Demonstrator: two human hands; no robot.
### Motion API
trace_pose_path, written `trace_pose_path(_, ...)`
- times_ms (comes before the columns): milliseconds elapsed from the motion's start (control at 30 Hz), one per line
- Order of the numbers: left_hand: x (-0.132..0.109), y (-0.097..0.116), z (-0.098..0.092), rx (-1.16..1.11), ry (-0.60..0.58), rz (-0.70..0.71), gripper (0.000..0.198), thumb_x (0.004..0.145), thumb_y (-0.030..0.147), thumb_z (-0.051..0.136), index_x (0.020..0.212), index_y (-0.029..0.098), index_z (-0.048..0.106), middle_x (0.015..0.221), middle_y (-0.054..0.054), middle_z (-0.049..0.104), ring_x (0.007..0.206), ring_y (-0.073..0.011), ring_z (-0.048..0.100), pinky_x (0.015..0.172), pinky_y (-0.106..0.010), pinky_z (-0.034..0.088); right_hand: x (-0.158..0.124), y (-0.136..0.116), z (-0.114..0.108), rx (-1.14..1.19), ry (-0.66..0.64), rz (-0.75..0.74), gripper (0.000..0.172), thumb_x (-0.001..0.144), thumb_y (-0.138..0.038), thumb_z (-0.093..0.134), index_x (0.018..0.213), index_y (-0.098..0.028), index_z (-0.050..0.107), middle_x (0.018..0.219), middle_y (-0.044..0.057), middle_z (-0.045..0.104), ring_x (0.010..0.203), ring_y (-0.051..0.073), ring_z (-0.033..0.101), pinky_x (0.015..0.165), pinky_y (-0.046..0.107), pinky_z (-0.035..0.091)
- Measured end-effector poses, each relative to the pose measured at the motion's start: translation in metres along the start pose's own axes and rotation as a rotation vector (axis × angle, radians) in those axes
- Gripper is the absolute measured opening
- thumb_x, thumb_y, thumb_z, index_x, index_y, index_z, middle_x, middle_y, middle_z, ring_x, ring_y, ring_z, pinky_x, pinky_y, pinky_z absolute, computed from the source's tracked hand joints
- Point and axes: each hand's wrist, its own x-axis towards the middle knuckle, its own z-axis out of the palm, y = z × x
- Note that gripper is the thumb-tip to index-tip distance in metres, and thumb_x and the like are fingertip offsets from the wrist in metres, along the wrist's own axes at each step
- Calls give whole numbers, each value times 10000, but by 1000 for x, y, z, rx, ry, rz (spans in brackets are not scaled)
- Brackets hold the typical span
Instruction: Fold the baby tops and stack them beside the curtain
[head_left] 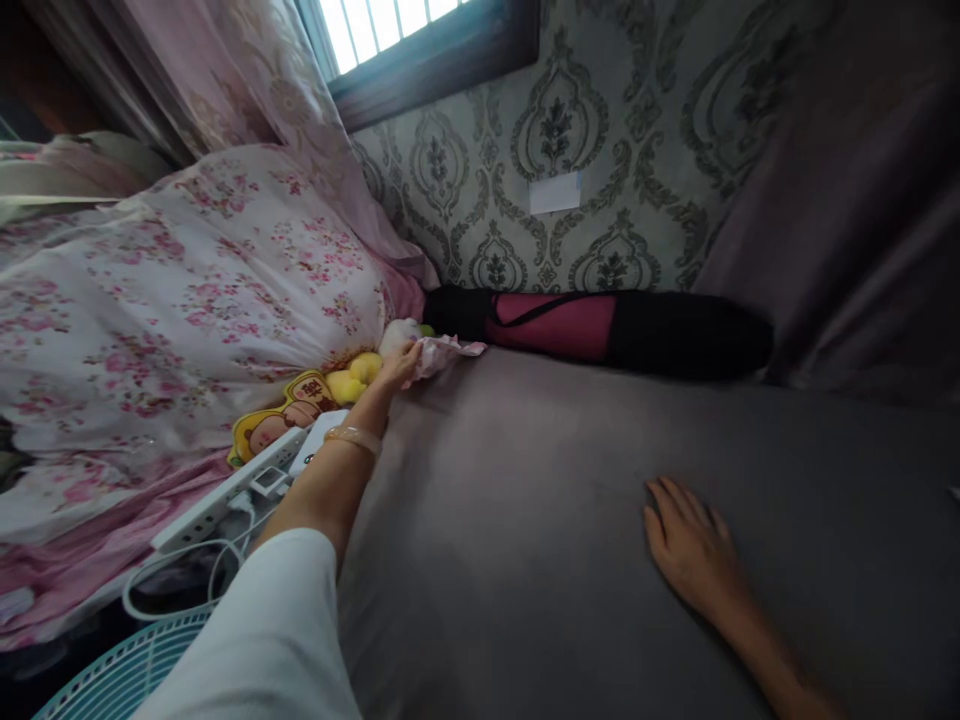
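My left hand [403, 364] reaches far across the grey bed sheet [510, 500], its fingers closed on a pale pink patterned cloth [442, 357]. The cloth lies bunched at the far left edge of the sheet. Beside that hand are a white plush toy [399, 335] and a yellow plush toy [354, 378]. My right hand [690, 545] rests palm down on the sheet with its fingers stretched out and nothing in it.
A long black and dark pink bag [555, 325] lies against the patterned wall. To the left are a floral cover [217, 270], a yellow cartoon cushion [277, 420], a white power strip [217, 500] with cables, and a blue fan grille [127, 670].
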Motion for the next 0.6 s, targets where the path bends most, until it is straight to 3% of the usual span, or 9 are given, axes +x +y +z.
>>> trace_pose_path(200,-21,51,61,-347,-67,-107,266,937,344,582,744,176,508,545,53,445,491,-70,401,490,-205,340,-2,-4,-4,42,-14,3,589,945,-374,181,1265,-162,627,1390,161,559,1316,321,486,1080,545,371)
trace_pose_path(400,-80,88,126,-725,-416,-240,225,863,252,696,745,141,540,574,36,520,485,-50,476,503,-188,394,-3,-5,-12,90,-62,0,536,957,-330,250,1313,-128,596,1421,180,526,1342,338,451,1095,560,333)
trace_pose_path(600,-151,112,167,-772,-777,-209,184,755,231,743,847,126,622,700,-6,606,549,-71,534,542,-203,412,-7,-4,-21,170,-79,-17,495,977,-309,285,1319,-98,574,1430,196,514,1351,344,440,1115,558,304)
